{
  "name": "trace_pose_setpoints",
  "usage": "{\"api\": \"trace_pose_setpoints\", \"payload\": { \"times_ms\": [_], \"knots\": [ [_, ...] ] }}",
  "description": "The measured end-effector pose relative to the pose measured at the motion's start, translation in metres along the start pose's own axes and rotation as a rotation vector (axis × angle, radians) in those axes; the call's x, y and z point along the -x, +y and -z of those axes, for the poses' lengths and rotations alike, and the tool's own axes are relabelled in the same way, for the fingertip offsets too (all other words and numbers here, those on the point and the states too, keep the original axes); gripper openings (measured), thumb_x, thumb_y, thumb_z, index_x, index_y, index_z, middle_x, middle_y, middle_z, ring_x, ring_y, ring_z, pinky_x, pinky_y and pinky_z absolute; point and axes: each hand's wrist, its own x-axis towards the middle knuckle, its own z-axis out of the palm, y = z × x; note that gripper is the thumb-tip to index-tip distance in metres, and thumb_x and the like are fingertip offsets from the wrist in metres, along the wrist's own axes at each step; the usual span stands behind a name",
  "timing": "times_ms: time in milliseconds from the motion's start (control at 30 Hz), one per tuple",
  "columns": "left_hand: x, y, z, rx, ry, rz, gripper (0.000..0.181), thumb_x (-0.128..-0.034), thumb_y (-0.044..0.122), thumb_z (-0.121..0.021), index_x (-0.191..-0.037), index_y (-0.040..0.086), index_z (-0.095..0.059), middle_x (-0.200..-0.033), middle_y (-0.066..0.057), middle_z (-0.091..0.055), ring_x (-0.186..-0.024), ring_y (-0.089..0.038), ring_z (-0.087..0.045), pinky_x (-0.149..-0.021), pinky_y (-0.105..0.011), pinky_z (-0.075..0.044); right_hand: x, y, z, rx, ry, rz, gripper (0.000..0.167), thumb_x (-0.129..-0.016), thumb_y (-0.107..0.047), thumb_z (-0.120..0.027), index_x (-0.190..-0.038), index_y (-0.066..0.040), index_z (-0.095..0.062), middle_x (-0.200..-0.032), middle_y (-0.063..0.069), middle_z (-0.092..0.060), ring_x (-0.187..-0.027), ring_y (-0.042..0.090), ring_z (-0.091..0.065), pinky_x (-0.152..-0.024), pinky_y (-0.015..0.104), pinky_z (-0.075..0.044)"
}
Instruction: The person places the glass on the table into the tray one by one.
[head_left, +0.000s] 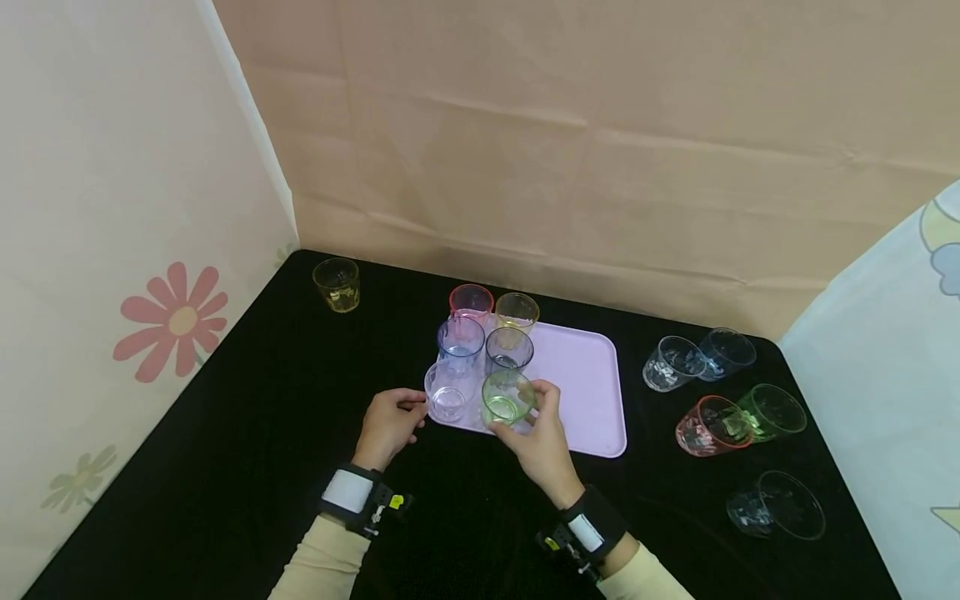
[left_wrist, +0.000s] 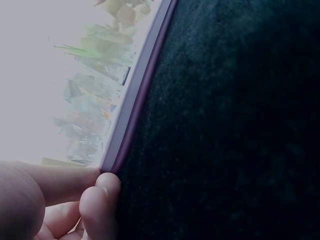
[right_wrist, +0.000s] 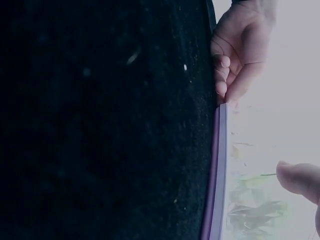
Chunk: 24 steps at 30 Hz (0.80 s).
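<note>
The lilac tray (head_left: 585,387) lies on the black-covered counter (head_left: 247,483), with six tumblers crowded over its left part and its right part bare. The right hand (head_left: 545,446) has its thumb and fingers curved round the green tumbler (head_left: 504,410) at the tray's near edge; whether that base sits fully on the tray cannot be told. The left hand (head_left: 384,429) seems to pinch the tray's near left corner, thumb and forefinger nearly closed, beside the clear tumbler (head_left: 448,404).

The likeliest mishap is a knock: the green tumbler stands so close to the clear tumbler and the smoky grey tumbler (head_left: 508,360) that a sideways push could topple either. A tug at the tray's corner could jolt all six. With the weight gathered left, lifting the tray from its right side alone might tip or slide them.
</note>
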Motion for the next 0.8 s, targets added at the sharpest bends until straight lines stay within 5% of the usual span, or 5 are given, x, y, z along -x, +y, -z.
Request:
{"api": "trace_pose_setpoints", "payload": {
  "times_ms": [800],
  "knots": [
    [0.0003, -0.0011, -0.0018, 0.0, 0.024, -0.013, 0.019, -0.0984, 0.012, -0.066, -0.114, 0.003, -0.072, -0.099, -0.011, -0.069, -0.079, -0.018, -0.065, -0.064, -0.029, -0.057, 0.0004, 0.0023, -0.0063, -0.018, -0.027, -0.004, 0.08, -0.086, -0.008, -0.081, -0.139, -0.004, -0.023, -0.145, 0.03, -0.039, -0.135, 0.045, -0.043, -0.111, 0.062, -0.035]
  ]
}}
